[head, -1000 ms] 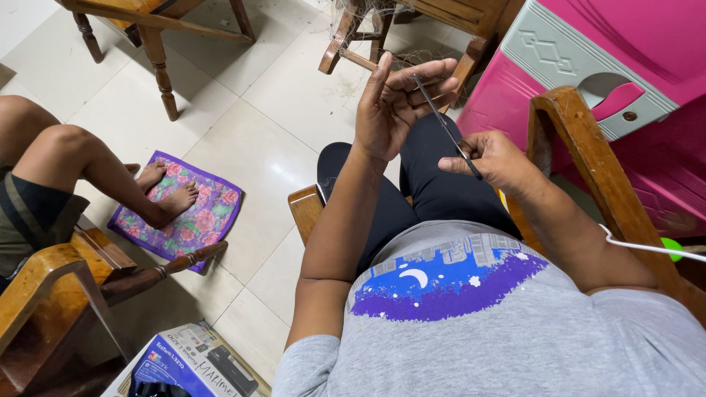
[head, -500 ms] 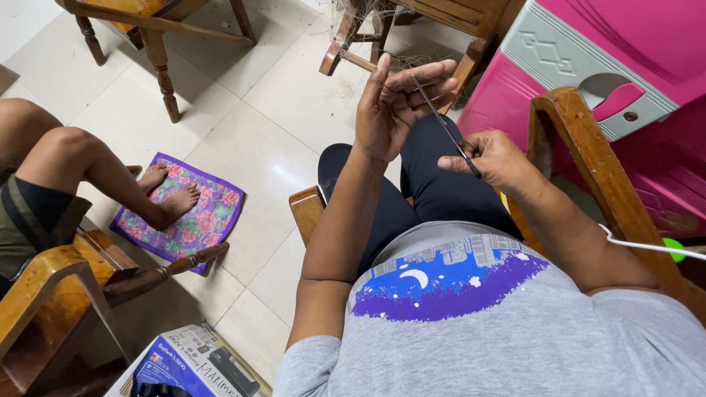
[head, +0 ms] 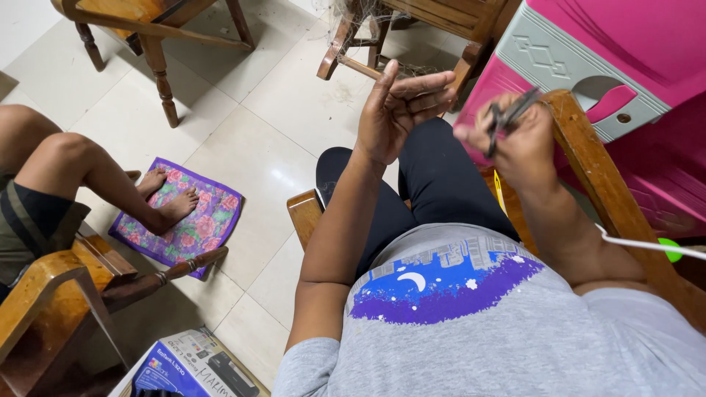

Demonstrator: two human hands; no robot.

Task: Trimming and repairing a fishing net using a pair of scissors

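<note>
Gripping a thin dark tool (head: 510,117), blurred, the right hand (head: 518,140) is closed round it, raised beside the wooden armrest (head: 588,162). Left hand (head: 397,110): open, palm up, fingers spread, near the right, holding nothing visible. Best handled by keeping the open palm steady while the tool works close to the fingers. Beyond the right hand: pink plastic cabinet (head: 647,51) with grey panel. Below the left arm, on the floor: printed cardboard box (head: 191,367), blue and white. Farther left: purple flowered mat (head: 198,228).
</note>
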